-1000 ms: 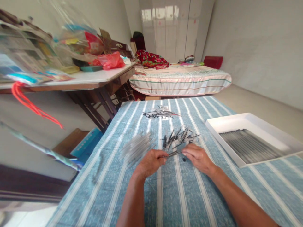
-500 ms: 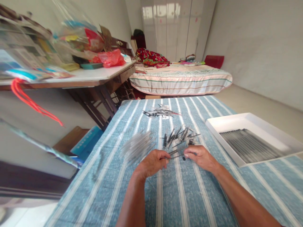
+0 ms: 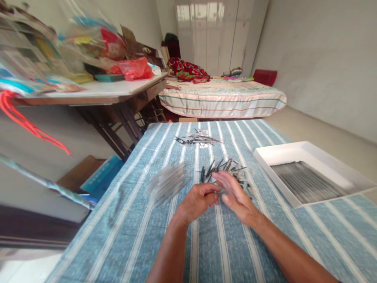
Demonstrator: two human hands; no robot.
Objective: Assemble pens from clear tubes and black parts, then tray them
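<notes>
My left hand (image 3: 202, 199) is closed in a pinch over the striped cloth, on a thin dark stick that is mostly hidden by the fingers. My right hand (image 3: 235, 196) is open just beside it, thumb and fingers apart, the fingertips over the near edge of a loose heap of short black pieces (image 3: 207, 171). To the left lies a bundle of translucent whitish thin tubes (image 3: 169, 182). Farther back is a small pile of thin dark and clear sticks (image 3: 197, 138) on a white printed label.
A white open box (image 3: 278, 182) at the right holds a row of dark thin sticks (image 3: 303, 179). The blue striped cloth (image 3: 141, 243) covers the table. A cluttered side table (image 3: 118, 94) stands at the left, and a bed (image 3: 224, 100) is beyond.
My right hand has let go of the thin dark stick, opened and turned, its fingers reaching forward toward the black pieces. My left hand stays pinched and has shifted slightly right.
</notes>
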